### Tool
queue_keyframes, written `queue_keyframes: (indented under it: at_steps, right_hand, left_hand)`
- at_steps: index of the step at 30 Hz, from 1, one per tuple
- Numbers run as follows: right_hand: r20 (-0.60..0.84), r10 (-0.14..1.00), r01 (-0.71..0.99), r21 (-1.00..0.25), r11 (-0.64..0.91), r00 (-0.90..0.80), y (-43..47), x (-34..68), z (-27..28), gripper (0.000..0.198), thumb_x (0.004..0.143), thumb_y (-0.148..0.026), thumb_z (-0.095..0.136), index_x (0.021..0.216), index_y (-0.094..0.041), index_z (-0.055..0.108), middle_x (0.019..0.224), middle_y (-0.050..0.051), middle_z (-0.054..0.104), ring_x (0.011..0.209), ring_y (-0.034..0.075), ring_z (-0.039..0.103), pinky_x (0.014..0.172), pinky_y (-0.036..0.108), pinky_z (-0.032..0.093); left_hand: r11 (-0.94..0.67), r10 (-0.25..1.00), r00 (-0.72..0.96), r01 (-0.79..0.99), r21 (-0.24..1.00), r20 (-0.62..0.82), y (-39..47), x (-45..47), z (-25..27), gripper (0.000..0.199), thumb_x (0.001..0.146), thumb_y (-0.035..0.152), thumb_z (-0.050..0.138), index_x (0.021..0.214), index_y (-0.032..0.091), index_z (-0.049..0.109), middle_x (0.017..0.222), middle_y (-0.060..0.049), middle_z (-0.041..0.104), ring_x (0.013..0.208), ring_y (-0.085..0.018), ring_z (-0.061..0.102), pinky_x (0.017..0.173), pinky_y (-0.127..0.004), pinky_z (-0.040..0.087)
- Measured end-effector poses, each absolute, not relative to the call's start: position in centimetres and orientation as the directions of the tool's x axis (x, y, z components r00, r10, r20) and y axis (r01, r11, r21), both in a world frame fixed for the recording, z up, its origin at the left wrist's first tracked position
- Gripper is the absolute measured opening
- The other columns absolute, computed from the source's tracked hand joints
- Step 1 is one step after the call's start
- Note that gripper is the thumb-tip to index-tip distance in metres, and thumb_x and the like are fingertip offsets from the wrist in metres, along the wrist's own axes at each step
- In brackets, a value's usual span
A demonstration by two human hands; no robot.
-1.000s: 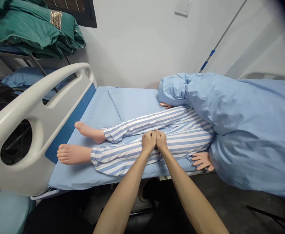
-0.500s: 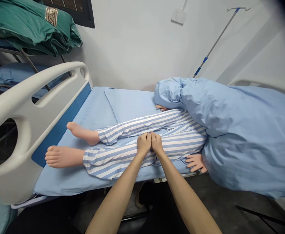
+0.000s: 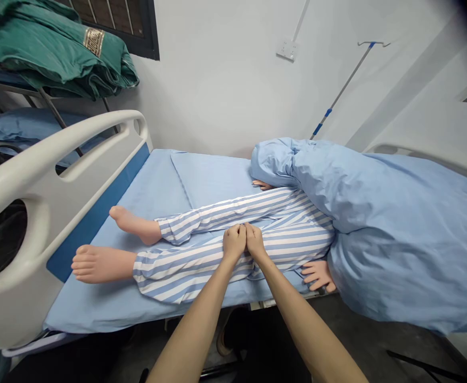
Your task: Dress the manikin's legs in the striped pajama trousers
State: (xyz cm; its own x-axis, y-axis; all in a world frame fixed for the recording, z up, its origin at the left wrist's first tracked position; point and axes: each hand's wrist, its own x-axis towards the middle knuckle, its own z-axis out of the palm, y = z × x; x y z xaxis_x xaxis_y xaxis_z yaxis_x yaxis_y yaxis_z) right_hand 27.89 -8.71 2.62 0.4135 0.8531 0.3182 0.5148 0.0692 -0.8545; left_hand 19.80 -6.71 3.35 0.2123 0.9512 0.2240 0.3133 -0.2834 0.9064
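A manikin in blue-and-white striped trousers point(image 3: 193, 260) lies on the bed, its bare feet point(image 3: 104, 264) towards the footboard. My left hand point(image 3: 234, 242) and my right hand point(image 3: 254, 240) are closed into fists, side by side and touching at the thumbs. Both lie at the nearer trouser leg, around the knee. Their curled fingers point down and away from me, so whatever is inside them is hidden. One manikin hand point(image 3: 318, 274) rests at the near bed edge, to the right of mine. A light-blue quilt point(image 3: 401, 229) covers the upper body.
The pale footboard point(image 3: 85, 133) with its blue panel stands at the left. A drip pole point(image 3: 343, 88) rises behind the bed, near a wall socket point(image 3: 287, 49). Folded green cloth point(image 3: 53, 53) lies on a rack at the upper left.
My view has tipped slightly upward, so the bed and manikin sit lower in the picture. Both fists keep their closed shape at the same part of the leg.
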Motion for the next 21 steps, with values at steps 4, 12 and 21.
queue_keyframes:
  at_steps: [4,12,21]
  right_hand:
    - [0.288,0.891,0.505,-0.86,0.08,0.35,-8.3,28.4,3.0,0.036,0.08,-0.039,0.031,0.051,-0.018,0.037,0.05,-0.003,0.04,0.051,0.011,0.036,0.05,0.023,0.028]
    - [0.266,0.918,0.466,-0.878,0.106,0.293,-8.1,29.8,3.4,0.037,0.077,-0.041,0.038,0.049,-0.018,0.033,0.048,-0.004,0.03,0.048,0.009,0.03,0.046,0.022,0.025]
    - [0.263,0.889,0.261,-0.95,0.171,0.376,-8.5,30.5,2.8,0.038,0.075,-0.042,0.044,0.049,-0.019,0.03,0.046,-0.006,0.027,0.046,0.008,0.026,0.044,0.022,0.024]
  left_hand:
    - [-0.284,0.953,0.198,0.322,0.903,0.229,-6.8,19.8,3.6,0.033,0.079,0.031,0.032,0.049,0.018,0.039,0.049,0.002,0.045,0.051,-0.01,0.036,0.053,-0.024,0.024]
    - [-0.292,0.949,0.22,0.346,0.891,0.226,-7.0,20.1,3.7,0.033,0.078,0.032,0.034,0.049,0.018,0.04,0.049,0.003,0.043,0.051,-0.009,0.034,0.052,-0.024,0.023]
    - [-0.222,0.969,0.195,0.418,0.881,0.152,-6.9,21.3,3.7,0.031,0.074,0.032,0.039,0.046,0.018,0.043,0.048,0.002,0.044,0.052,-0.01,0.037,0.053,-0.024,0.025]
